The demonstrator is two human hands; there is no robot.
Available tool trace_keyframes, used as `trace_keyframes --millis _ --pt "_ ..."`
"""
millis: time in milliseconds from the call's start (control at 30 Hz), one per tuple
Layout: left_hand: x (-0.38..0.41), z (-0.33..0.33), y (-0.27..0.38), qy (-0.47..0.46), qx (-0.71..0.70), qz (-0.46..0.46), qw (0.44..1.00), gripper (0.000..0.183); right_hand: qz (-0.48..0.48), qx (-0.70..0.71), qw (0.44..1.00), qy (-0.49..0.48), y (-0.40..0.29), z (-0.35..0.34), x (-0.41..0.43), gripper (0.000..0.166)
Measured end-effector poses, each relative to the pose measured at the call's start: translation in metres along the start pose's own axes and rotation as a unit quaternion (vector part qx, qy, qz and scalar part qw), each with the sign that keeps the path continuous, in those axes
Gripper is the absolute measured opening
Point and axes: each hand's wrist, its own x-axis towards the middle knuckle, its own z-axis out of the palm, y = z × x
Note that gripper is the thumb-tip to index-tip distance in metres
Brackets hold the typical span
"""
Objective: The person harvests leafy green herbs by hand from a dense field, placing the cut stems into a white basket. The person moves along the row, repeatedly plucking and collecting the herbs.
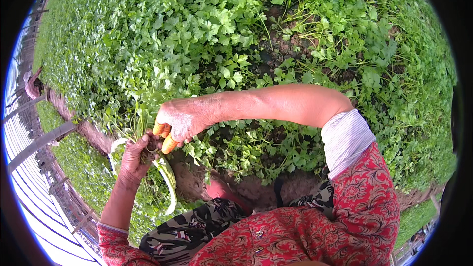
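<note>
My left hand (136,157) is closed around the lower stems of a small bunch of leafy greens (142,118), which look like celery. Its leaves point up and away from me. Against the left fingers, at the base of the bunch, is my right hand (179,123), with orange covers on some fingers. Those fingers are bent, and what lies between them is hidden. A pale green-and-white strip (168,181) hangs in a curve below the hands. Another pale curved piece (116,151) shows left of my left hand; whether the two join is hidden.
Dense celery-like plants (166,33) fill the bed ahead, with bare soil (273,50) showing through. A dirt path (192,181) runs by my legs. Another person (32,84) is far left, near grey posts (40,144) and a ribbed, bright covering (40,207).
</note>
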Motion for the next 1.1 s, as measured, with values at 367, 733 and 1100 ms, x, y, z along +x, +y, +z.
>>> trace_keyframes --millis 367,733,1100 --pt "-0.083 -0.211 -0.059 0.317 0.238 0.069 0.916 0.026 0.295 -0.089 0.731 0.609 0.094 -0.178 -0.180 0.029" --pt "-0.061 -0.268 -0.106 0.375 0.585 -0.071 0.715 0.074 0.471 -0.271 0.630 0.555 0.173 -0.281 -0.233 0.013" --pt "-0.066 -0.286 -0.127 0.420 0.424 -0.123 0.793 0.072 0.443 -0.354 0.498 0.656 0.171 -0.277 -0.180 0.042"
